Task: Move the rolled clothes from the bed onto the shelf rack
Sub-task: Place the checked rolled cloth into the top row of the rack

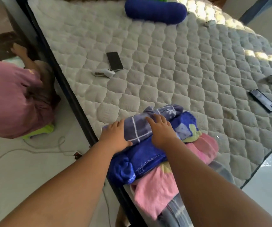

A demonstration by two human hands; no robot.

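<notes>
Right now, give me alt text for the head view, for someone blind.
Left hand and right hand rest on a greyish checked roll topping a pile of blue and pink rolled clothes at the near edge of a quilted mattress. A phone, a second phone and a blue bolster lie beyond; a person in pink crouches at left.

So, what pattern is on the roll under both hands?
Top roll: white grid lines on greyish purple; head view.

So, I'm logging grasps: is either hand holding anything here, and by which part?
Nothing gripped yet: the left hand lies flat on the left end of the checked roll, the right hand flat on its top.
</notes>
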